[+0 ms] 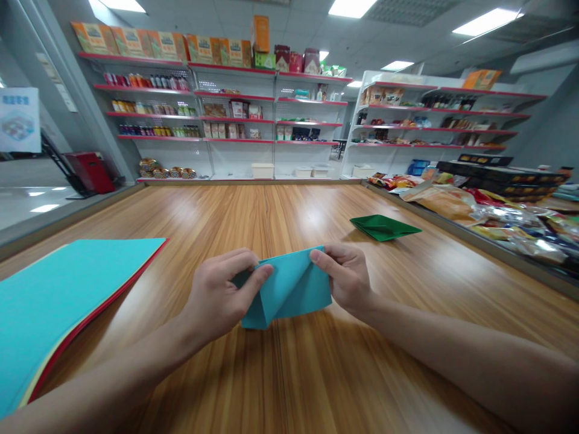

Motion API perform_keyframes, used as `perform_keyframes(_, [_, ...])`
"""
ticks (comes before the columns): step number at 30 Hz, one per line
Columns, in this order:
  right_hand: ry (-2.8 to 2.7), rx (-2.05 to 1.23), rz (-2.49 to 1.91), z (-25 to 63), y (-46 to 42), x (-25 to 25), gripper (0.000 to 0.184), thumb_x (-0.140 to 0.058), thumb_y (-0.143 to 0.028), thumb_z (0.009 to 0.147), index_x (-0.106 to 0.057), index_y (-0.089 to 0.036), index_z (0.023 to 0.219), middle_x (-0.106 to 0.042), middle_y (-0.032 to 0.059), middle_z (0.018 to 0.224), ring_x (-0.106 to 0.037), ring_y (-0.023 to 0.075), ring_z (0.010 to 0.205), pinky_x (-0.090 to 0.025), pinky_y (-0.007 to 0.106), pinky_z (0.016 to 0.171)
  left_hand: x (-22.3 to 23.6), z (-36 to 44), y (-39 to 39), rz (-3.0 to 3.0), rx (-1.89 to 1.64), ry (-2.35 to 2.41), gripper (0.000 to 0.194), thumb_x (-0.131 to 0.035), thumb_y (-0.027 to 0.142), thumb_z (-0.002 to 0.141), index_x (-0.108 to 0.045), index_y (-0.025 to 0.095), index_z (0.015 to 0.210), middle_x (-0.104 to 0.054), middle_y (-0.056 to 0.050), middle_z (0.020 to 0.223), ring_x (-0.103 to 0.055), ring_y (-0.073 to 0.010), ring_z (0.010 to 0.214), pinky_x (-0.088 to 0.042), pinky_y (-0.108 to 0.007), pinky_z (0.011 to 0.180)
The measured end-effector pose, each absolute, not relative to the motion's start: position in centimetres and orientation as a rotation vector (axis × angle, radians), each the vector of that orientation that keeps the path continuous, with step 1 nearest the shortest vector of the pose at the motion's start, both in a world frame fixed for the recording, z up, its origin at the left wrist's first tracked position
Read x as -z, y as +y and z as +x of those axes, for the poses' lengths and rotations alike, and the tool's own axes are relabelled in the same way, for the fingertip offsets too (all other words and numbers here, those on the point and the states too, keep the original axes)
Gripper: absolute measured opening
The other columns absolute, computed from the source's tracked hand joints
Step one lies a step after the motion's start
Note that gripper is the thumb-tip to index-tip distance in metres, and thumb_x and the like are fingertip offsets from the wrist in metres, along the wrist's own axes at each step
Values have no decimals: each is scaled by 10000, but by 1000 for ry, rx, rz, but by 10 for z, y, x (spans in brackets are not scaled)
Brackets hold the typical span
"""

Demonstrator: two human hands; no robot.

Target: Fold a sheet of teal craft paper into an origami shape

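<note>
A folded sheet of blue paper (296, 286) is held up between my two hands, just above the wooden table. My left hand (224, 289) pinches its upper left edge between thumb and fingers. At the upper right corner, my right hand (347, 276) grips the paper with the thumb in front. A diagonal crease runs down the paper's face, and a flap hangs open at the lower left. Beyond my right hand, a folded green paper piece (384, 228) lies on the table.
On the left of the wooden table (280, 386) lies a stack of coloured paper sheets (85, 271), blue on top with yellow and red beneath. Packaged snacks (511, 211) and dark boxes crowd the right side. Stocked shelves (235, 120) stand behind the table.
</note>
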State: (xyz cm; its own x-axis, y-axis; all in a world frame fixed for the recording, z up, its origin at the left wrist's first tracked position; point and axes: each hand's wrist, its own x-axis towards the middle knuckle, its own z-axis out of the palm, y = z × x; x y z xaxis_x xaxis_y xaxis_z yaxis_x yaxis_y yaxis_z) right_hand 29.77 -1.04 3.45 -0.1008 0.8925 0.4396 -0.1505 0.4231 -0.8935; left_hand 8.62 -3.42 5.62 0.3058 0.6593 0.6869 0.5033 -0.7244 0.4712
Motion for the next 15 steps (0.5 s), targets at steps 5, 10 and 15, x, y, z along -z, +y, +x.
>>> perform_keyframes(5, [-1356, -958, -718, 297, -7, -30, 285, -667, -338, 791, -606, -149, 586, -411, -36, 506, -341, 82, 476, -257, 237, 452, -49, 93, -34, 2099, -1645, 1294, 256, -602, 310, 862, -634, 167, 651, -579, -13, 721, -548, -130, 648, -434, -232, 535])
perform_keyframes(10, [-1384, -864, -717, 296, -7, -32, 260, -646, -322, 813, -635, -150, 619, -414, -29, 531, -353, 93, 511, -284, 247, 482, -50, 97, -41, 1895, -1617, 1266, 369, -500, 386, 908, -629, 162, 645, -524, -27, 763, -529, -139, 692, -435, -229, 544])
perform_keyframes(15, [-1451, -727, -739, 292, -16, -39, 243, -625, -306, 831, -661, -155, 643, -433, -21, 556, -386, 97, 537, -310, 237, 485, -56, 99, -52, 1833, -1563, 1324, 341, -549, 502, 840, -705, 207, 768, -509, -56, 967, -525, -218, 940, -444, -339, 789])
